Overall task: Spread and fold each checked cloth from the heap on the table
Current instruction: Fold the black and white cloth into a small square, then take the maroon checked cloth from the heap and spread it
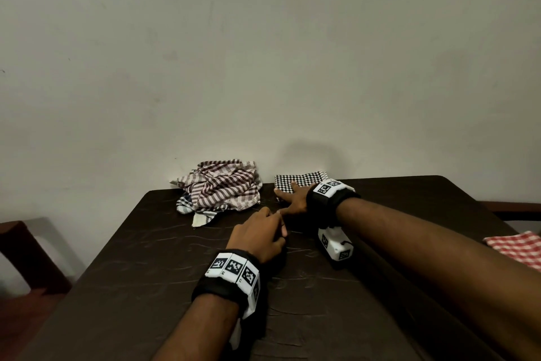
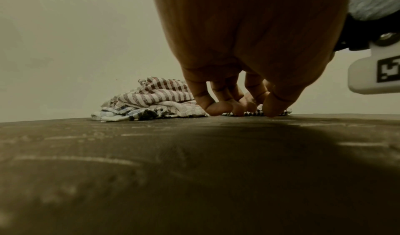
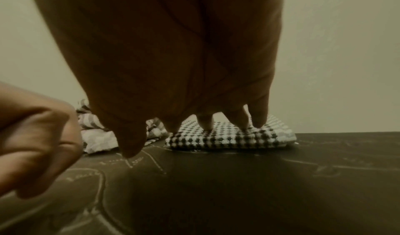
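A heap of crumpled checked cloths [image 1: 218, 188] [image 2: 151, 101] [image 3: 95, 132], brown-and-white on top, lies at the table's far edge. Just right of it sits a folded black-and-white checked cloth [image 1: 298, 179] [image 3: 227, 139] [image 2: 253, 113]. My right hand [image 1: 288, 195] [image 3: 207, 125] lies flat with straight fingers resting on that folded cloth and the thumb spread toward the left. My left hand [image 1: 272, 226] [image 2: 238, 107] [image 3: 39, 136] hovers just in front of the right thumb. Its fingers are loosely curled and hold nothing, with the tips close to the tabletop.
The dark table [image 1: 146, 258] stands against a plain wall. A red-and-white checked cloth [image 1: 518, 246] lies at its right edge. A dark wooden chair [image 1: 26, 252] stands to the left, and more dark furniture [image 1: 512, 208] shows at the right.
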